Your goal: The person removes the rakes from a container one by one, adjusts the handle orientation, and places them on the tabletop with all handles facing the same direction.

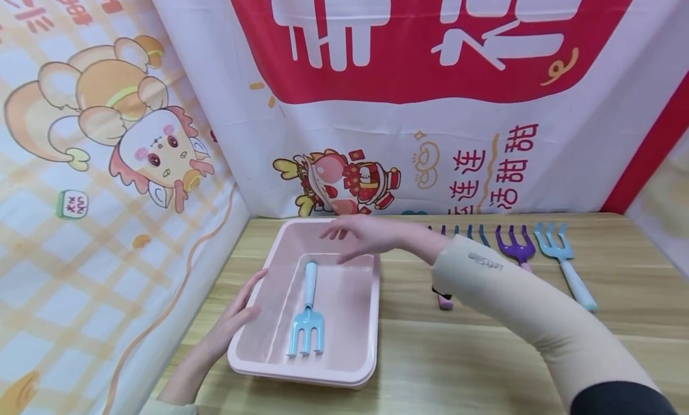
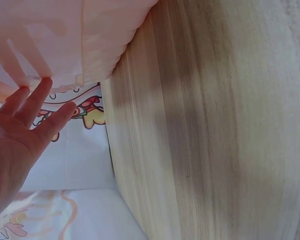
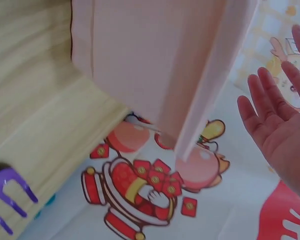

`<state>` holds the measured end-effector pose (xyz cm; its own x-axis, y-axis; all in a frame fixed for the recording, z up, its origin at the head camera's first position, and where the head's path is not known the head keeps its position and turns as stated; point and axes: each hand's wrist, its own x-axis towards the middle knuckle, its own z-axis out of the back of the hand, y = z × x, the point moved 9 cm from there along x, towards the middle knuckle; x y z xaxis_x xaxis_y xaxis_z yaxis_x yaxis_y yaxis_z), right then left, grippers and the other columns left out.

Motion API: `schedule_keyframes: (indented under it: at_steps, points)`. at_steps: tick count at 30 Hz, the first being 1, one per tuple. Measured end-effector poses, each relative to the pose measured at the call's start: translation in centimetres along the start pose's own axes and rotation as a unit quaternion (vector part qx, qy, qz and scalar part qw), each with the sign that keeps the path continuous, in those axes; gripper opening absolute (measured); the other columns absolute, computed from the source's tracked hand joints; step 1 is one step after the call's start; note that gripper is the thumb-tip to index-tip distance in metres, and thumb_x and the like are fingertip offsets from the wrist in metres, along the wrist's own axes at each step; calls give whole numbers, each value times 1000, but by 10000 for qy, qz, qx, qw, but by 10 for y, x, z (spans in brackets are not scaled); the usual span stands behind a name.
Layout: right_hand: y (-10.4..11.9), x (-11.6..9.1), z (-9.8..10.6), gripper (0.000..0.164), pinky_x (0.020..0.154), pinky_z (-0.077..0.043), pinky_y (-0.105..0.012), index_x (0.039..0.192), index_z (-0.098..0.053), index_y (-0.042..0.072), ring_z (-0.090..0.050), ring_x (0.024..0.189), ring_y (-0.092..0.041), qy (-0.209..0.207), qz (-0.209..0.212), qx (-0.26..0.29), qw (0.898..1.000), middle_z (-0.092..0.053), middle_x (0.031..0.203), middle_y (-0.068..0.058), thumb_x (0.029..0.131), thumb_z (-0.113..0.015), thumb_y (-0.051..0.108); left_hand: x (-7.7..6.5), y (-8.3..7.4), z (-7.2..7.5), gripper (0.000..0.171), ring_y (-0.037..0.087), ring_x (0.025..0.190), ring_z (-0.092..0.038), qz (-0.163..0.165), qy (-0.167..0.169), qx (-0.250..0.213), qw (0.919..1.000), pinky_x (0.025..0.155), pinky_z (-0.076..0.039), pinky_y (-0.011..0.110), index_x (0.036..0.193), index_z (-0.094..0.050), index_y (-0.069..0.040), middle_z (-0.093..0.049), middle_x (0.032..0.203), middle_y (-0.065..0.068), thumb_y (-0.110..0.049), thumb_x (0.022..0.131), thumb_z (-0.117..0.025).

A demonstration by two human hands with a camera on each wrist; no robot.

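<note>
A pale pink plastic tub (image 1: pixel 355 319) stands on the table, and a light-blue hand fork (image 1: pixel 309 322) lies inside it with its tines toward me. My left hand (image 1: pixel 231 319) is at the tub's left side; in the left wrist view its fingers (image 2: pixel 40 100) are spread and reach the outer wall (image 2: pixel 65 45). Over the tub's far end hovers my right hand (image 1: pixel 368 235), fingers loosely extended and holding nothing. The right wrist view has this hand (image 3: pixel 285 122) apart from the tub wall (image 3: pixel 140 55).
To the right, a purple hand fork (image 1: pixel 517 247) and a light-blue one (image 1: pixel 557 247) lie on the wooden table (image 1: pixel 430 367). More tines (image 1: pixel 473 232) show behind my right forearm, which hides the rest. Printed cloth (image 1: pixel 344 128) hangs at the back and left.
</note>
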<state>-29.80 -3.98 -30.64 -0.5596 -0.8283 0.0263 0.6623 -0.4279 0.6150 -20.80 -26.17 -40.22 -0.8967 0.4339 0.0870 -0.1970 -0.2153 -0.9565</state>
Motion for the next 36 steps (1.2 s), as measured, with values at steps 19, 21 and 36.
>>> schedule_keyframes:
  at_steps: [19,21,36]
  points:
    - [-22,45,-62,61,88,-48,-26,134,-58,26,-50,113,-14,842,-606,1006,9895,-57,125,9,79,-82,18,-1,2,3,63,13,122,-43,19,2,-5,10000,89,-49,33,157,-13,-16,-13,152,29,-8,100,-39]
    - [-20,48,-67,60,88,-48,-26,134,-59,26,-51,111,-13,931,-598,941,9894,-58,124,8,79,-82,18,0,3,2,63,12,123,-43,14,17,-6,10000,90,-49,33,157,-13,-16,-13,152,29,-8,100,-39]
    - [-8,57,-102,56,85,-48,-23,135,-57,20,-51,110,-17,1523,-289,558,9863,-52,127,4,83,-78,15,2,2,3,62,15,124,-42,-108,58,-34,9999,90,-48,33,156,-12,-14,-14,152,29,-7,100,-38]
